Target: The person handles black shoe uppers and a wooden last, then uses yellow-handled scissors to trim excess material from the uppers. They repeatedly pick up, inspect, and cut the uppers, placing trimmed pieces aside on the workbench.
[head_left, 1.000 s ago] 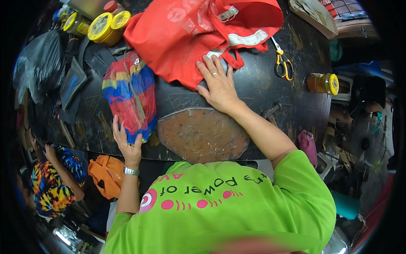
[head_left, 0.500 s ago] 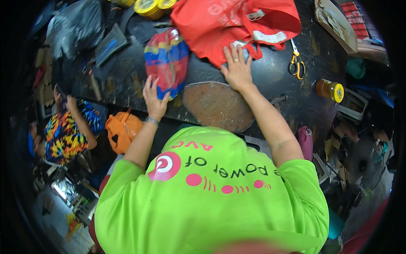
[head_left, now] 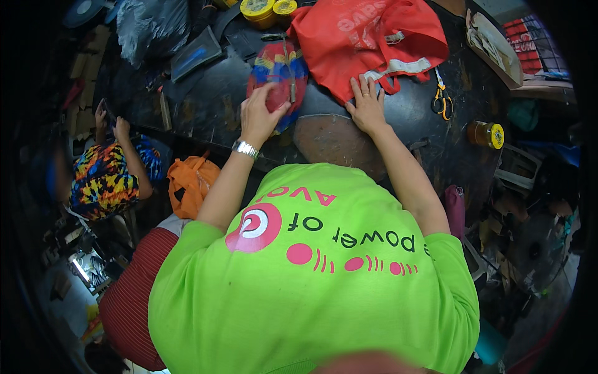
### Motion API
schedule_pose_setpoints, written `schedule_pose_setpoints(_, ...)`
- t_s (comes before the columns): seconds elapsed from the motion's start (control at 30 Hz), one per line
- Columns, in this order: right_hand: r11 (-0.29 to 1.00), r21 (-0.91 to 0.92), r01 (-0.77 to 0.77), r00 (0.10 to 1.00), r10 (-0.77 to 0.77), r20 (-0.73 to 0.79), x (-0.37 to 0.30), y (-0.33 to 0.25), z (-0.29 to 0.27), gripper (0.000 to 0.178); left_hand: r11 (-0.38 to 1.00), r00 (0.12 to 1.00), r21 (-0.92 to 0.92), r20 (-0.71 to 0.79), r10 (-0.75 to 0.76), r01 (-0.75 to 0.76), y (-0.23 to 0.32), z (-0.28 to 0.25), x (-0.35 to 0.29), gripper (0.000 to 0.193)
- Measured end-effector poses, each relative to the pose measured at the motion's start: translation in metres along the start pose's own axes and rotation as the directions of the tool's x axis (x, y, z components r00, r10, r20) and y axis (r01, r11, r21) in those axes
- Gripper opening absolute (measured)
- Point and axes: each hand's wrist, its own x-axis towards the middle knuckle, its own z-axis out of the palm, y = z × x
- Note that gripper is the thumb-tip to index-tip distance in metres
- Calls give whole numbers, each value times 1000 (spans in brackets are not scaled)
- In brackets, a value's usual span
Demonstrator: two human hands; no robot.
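My left hand (head_left: 260,117) is at the near part of a soft pouch (head_left: 256,76) with red, blue and yellow bands. Its fingers are curled on the red cloth, with the thumb opposite them. A thin, dark, narrow strip (head_left: 291,78) lies lengthwise over the pouch; I cannot make out what it is. My right hand (head_left: 369,111) lies flat with fingers stretched out, touching the near edge of a large red carry bag (head_left: 349,47) with white-edged handles. Between my hands, at the table's near edge, sits a brown, worn, rounded plate (head_left: 336,140).
Orange-handled scissors (head_left: 443,103) lie right of the red bag, with a yellow-lidded jar (head_left: 486,134) beyond. Yellow-lidded tubs (head_left: 258,11), a grey plastic bag (head_left: 152,31) and a dark flat packet (head_left: 196,57) occupy the far left. Another person (head_left: 109,177) sits at left near an orange bag (head_left: 192,184).
My left hand has moved up onto the pouch, its spread fingers now curled on the cloth. The narrow strip now shows on the pouch. My right hand stays at the red bag; the view has shifted.
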Motion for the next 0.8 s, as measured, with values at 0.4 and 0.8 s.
schedule_pose_setpoints(0.4, 421, 879, -223, 821, -406, 402, -86, -76, -65, 30, 671, 955, -711, 2, -297, 210, -64, 29, 36, 20)
schedule_pose_setpoints(0.8, 722, 640, -264, 778, -233, 583, -112, -81, -78, 42, 906, 945, -395, -211, -250, 151, -105, 68, 39, 32)
